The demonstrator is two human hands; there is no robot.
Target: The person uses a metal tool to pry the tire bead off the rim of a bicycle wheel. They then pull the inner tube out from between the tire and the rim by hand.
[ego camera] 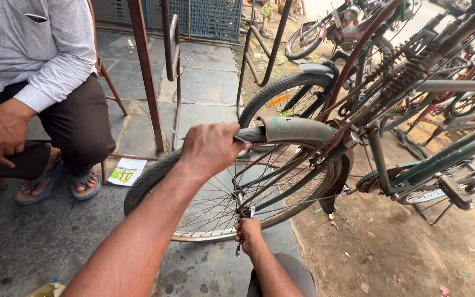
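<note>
- Our left hand [211, 147] is clamped tight over the tyre [149, 179], right beside the mudguard [295, 130].
- Our right hand [248, 234] pinches a small tool [239, 248] at the wheel hub [243, 210], below the mudguard.

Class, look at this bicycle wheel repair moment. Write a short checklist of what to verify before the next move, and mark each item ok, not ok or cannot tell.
1. Left hand grips the tyre at the top of the wheel: ok.
2. Right hand is at the hub, holding a small tool: ok.
3. Tool seated on the axle nut: cannot tell, fingers hide it.
4. Mudguard sits clear above the tyre: ok.
5. Seated person's feet away from the wheel: ok.
6. Paper lies near the tyre: not ok.
</note>
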